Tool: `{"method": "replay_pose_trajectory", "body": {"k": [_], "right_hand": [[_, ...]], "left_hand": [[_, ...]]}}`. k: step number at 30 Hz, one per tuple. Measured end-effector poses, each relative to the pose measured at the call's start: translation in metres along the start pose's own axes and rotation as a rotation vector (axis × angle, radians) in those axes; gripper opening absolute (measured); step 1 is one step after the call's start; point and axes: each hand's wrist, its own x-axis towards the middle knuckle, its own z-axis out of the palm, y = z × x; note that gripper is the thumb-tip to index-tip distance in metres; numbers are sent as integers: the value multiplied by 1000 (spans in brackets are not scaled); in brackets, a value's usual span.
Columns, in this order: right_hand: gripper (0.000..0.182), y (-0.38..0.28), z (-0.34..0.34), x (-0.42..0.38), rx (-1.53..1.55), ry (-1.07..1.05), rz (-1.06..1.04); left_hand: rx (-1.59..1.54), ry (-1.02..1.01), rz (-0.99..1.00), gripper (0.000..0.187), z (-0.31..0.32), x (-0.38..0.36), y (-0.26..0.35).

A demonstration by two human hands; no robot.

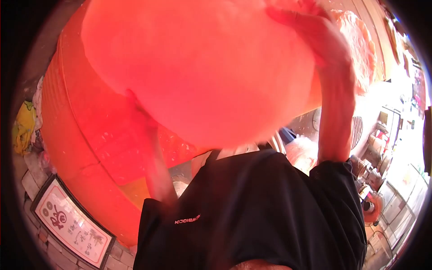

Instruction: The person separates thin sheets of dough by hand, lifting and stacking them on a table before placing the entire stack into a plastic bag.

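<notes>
A large, smooth, rounded mass [202, 67], tinted pink-red, fills the upper middle of the head view. What it is made of I cannot make out. My right hand [315, 33] grips its upper right edge, with the thumb lying over its surface. At its lower left edge is my left hand [143, 112], blurred, its fingers partly hidden at the rim. The mass is held up in front of my dark shirt [252, 207]. Behind and below it spreads a big orange-red surface [81, 112] with small pale specks.
A framed sign [74, 222] with writing stands at the lower left, by grey bricks. Yellow cloth [24, 128] lies at the far left. A crinkled translucent piece [357, 49] is at the upper right. Cluttered metal equipment [371, 166] is at the right, beside a bright, washed-out area.
</notes>
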Motion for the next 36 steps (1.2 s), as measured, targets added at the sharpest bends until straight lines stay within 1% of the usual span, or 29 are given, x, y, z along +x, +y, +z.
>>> {"method": "replay_pose_trajectory", "body": {"k": [1,3,4,5,6,7,8,9,10,11,12,13,14,16,17,19,21,22,23,25,26,27,29,30,31,33,34,35,36], "right_hand": [[67,21,-2,8,75,-36,144],[75,65,5,15,141,-134,385],[79,88,12,17,170,-165,454],[83,107,20,17,201,-173,474],[86,131,30,19,255,-140,403],[88,154,40,21,309,-111,331],[90,169,45,19,361,-77,265],[93,120,45,3,247,-97,279],[81,137,50,6,111,-27,230],[69,168,60,16,-24,42,178],[57,163,68,18,-156,111,125],[55,156,62,21,-273,50,128],[53,152,62,17,-86,35,109],[50,143,60,10,283,16,68],[47,145,58,7,313,36,138],[40,152,50,1,371,70,278],[26,192,34,1,410,-127,361],[20,194,28,1,428,-217,395],[21,196,22,2,466,-216,416],[23,160,14,3,545,-219,460],[26,148,21,9,467,-133,537],[29,136,30,23,391,-44,598],[36,141,27,30,212,-66,487],[39,139,27,32,120,-69,433],[39,137,31,31,93,4,479],[37,129,27,15,224,-35,423],[35,121,17,-8,385,-150,325],[34,149,12,-7,387,-173,363],[32,176,8,-6,388,-196,400]], "left_hand": [[11,0,9,39,-3,1,9],[96,11,38,39,-12,2,8],[177,28,74,39,-18,3,-3],[359,72,183,42,-27,8,-21],[368,44,145,43,-19,4,-28],[388,140,190,44,13,-6,-29],[419,191,215,44,24,-10,-29],[450,242,238,44,34,-13,-29],[490,246,255,45,24,-8,-34],[529,251,275,45,16,-1,-39],[537,205,323,46,13,6,-42],[546,165,371,47,9,13,-45],[558,129,411,48,2,13,-47],[568,115,403,49,8,8,-42],[573,109,397,50,12,4,-39],[540,62,307,52,21,-5,-32],[548,25,233,55,18,-13,-30],[567,-3,208,56,15,-10,-28],[587,-27,181,58,11,-8,-26],[626,-69,129,61,3,-5,-23],[651,-84,103,63,1,-9,-22],[676,-90,123,63,5,-12,-21],[726,-111,156,64,20,-19,-21],[686,-97,131,62,22,-20,-22],[646,-78,107,60,19,-19,-20],[496,-13,29,57,11,-21,-17],[389,34,-27,56,6,-25,-15],[285,74,-81,55,2,-28,-13],[253,109,-50,52,-13,-25,-20]]}}
